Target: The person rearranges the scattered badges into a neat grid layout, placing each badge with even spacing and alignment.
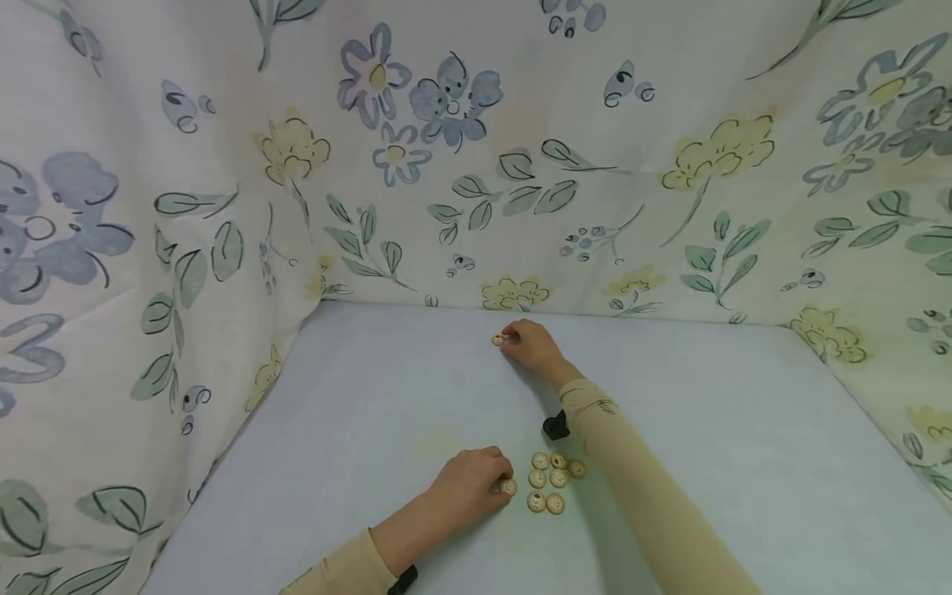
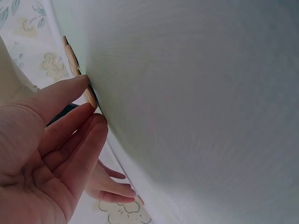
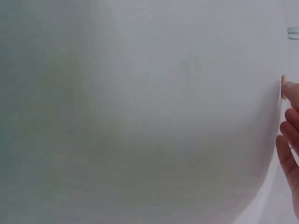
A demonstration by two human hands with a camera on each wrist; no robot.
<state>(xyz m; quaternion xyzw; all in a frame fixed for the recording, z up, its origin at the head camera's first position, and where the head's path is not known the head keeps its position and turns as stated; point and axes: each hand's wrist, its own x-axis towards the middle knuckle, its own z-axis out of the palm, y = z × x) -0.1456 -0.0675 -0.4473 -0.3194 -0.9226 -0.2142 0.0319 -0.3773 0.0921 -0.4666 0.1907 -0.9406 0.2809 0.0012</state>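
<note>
pale discs (image 1: 537, 478), round and marked with small dark spots, are gathered in a group of seven on the white table (image 1: 357, 413), between the left hand (image 1: 470, 485) and the right sleeve (image 1: 641, 475). five are set close together on the far side of the group, and a pair is placed slightly apart from them, on the side nearer the wearer. an eighth piece, the near disc (image 1: 508, 487), is pinched between the thumb and fingertips of the left hand, just left of the group. a ninth, the far disc (image 1: 498, 340), is grasped by its edge at the fingertips of the right hand (image 1: 532, 345), well apart from the group and near the back edge of the table. whether either held disc is lifted off the surface cannot be told. the right arm is stretched out past the group, and the left arm is kept lower and closer. a dark object (image 1: 555, 426) is seen beside the right cuff, and another is partly hidden under the left sleeve (image 1: 338, 570). the table is bordered at the back and sides by a flowered cloth (image 1: 535, 223).
</note>
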